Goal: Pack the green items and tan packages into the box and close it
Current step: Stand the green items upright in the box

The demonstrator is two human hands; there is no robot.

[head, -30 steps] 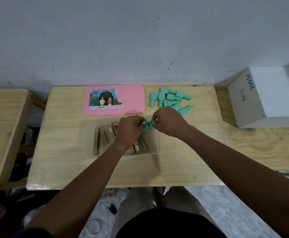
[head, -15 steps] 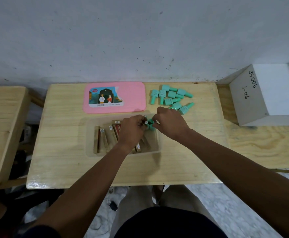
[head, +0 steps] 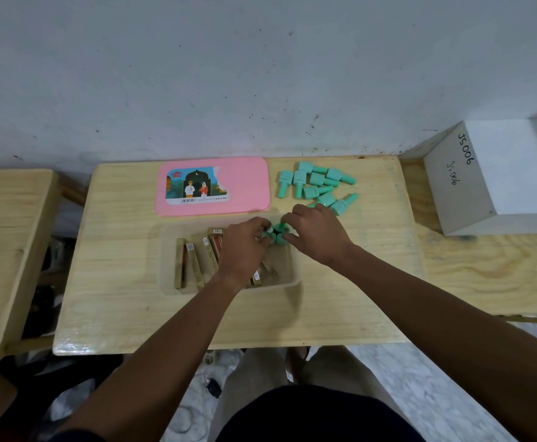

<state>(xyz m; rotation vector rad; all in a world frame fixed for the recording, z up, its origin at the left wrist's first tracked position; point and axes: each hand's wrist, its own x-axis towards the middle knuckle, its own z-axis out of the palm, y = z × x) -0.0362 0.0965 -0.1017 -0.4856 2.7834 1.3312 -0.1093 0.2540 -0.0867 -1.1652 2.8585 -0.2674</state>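
Note:
A clear plastic box [head: 294, 279] sits mid-table with several tan packages [head: 193, 263] lying in its left half. My left hand [head: 244, 250] and my right hand [head: 318, 234] meet over the box's far right corner. Both pinch a small cluster of green bottles [head: 276, 235] held between their fingertips. More green bottles [head: 316, 185] lie in a loose pile on the table beyond my right hand. The box's pink lid [head: 248, 186] lies flat behind the box.
The wooden table [head: 117, 282] ends at a white wall behind. A white carton [head: 458, 186] marked JS006 stands on the bench to the right. Another wooden surface [head: 5, 218] sits to the left.
Both hands stay together at the box's far right corner, still working the green bottles; the right hand's fingers have shifted slightly. The camera view has drifted a little.

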